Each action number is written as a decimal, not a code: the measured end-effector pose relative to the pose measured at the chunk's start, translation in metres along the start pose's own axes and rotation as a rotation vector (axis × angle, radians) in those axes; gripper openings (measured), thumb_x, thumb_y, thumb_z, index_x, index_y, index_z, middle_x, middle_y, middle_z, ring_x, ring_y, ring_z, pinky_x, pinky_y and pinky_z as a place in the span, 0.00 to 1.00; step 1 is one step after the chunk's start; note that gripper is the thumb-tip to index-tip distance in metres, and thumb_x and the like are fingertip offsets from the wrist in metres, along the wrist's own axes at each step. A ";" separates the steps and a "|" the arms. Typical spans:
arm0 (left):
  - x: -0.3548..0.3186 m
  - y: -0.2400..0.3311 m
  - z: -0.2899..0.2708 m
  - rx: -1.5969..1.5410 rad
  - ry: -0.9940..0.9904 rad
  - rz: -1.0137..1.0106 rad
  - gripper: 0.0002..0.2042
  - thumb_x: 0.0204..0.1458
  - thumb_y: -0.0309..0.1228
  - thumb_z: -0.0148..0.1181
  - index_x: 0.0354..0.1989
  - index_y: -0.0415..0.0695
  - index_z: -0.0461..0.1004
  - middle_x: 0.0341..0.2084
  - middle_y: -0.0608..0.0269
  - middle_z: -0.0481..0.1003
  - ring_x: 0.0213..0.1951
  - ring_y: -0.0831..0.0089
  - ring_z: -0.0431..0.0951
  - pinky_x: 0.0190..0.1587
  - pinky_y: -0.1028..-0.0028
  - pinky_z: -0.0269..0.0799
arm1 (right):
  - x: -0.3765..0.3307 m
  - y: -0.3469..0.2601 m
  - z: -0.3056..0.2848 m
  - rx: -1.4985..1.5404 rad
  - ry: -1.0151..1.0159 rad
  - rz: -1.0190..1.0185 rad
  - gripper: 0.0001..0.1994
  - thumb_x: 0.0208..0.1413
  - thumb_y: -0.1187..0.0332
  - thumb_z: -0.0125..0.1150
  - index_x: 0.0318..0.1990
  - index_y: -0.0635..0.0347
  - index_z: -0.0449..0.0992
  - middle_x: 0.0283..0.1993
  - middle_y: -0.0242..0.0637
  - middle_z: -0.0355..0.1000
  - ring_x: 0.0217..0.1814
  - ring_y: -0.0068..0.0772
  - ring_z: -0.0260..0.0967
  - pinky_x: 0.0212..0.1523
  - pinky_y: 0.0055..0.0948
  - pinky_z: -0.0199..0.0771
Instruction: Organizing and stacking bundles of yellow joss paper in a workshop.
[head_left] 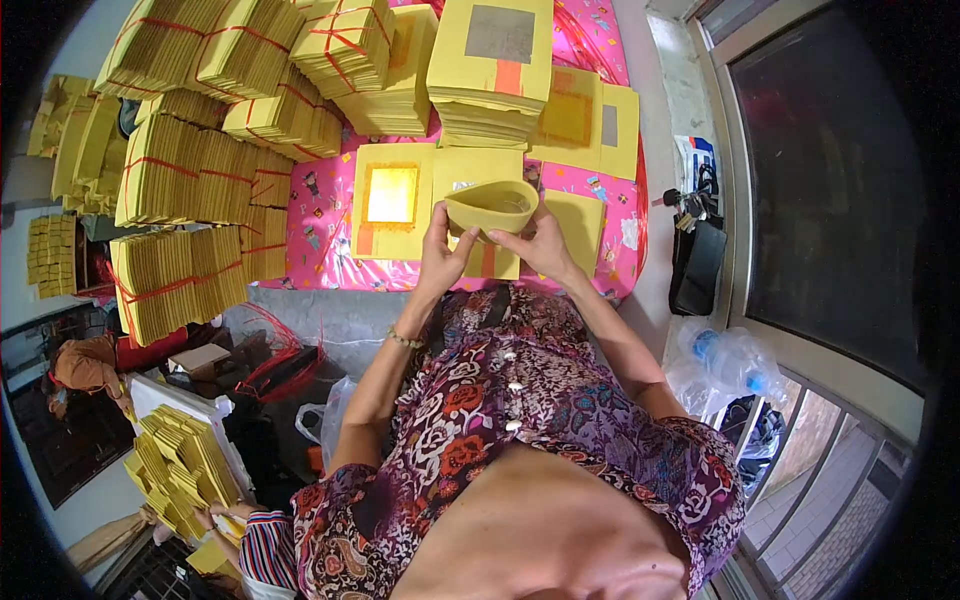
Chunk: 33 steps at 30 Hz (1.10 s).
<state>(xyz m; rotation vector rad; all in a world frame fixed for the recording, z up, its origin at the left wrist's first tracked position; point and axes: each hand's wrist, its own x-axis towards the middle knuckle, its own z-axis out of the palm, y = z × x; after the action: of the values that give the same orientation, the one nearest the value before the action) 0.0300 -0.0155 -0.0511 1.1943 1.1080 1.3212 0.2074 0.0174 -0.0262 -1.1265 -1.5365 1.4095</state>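
Hands (440, 250) (545, 246), two; paper loop (488, 217), one

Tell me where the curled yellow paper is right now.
In the head view, the curled yellow paper is above centre, held between the left hand and right hand, just right of the yellow sheet with the shiny gold square.

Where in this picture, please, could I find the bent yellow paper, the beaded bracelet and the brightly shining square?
Bent yellow paper (488, 219), head view: front of its curved outer wall.
Beaded bracelet (404, 340), head view: beads across the wrist.
Brightly shining square (391, 194), head view: middle of its face.
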 end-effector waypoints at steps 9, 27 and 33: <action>0.006 -0.034 0.002 0.023 0.023 -0.003 0.19 0.55 0.23 0.55 0.55 0.37 0.60 0.46 0.58 0.70 0.50 0.72 0.69 0.54 0.72 0.64 | 0.006 0.021 0.001 -0.142 0.039 0.002 0.30 0.47 0.69 0.70 0.57 0.62 0.64 0.51 0.41 0.72 0.53 0.31 0.70 0.53 0.31 0.71; 0.037 0.039 -0.001 -0.324 -0.078 -0.600 0.32 0.62 0.34 0.48 0.67 0.28 0.43 0.61 0.49 0.60 0.60 0.67 0.63 0.60 0.74 0.61 | 0.012 -0.023 -0.010 0.414 -0.070 0.464 0.25 0.55 0.67 0.64 0.58 0.65 0.66 0.53 0.40 0.71 0.53 0.29 0.70 0.53 0.30 0.72; 0.037 0.038 -0.002 -0.343 -0.103 -0.613 0.32 0.62 0.35 0.48 0.67 0.29 0.42 0.60 0.50 0.61 0.59 0.68 0.63 0.59 0.74 0.61 | 0.012 -0.020 -0.011 0.430 -0.057 0.505 0.24 0.55 0.66 0.63 0.58 0.66 0.66 0.53 0.40 0.71 0.52 0.29 0.71 0.52 0.29 0.73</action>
<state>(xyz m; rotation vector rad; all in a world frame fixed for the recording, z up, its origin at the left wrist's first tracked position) 0.0239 0.0182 -0.0101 0.5913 1.0115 0.9092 0.2115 0.0321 -0.0052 -1.2509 -0.9383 2.0037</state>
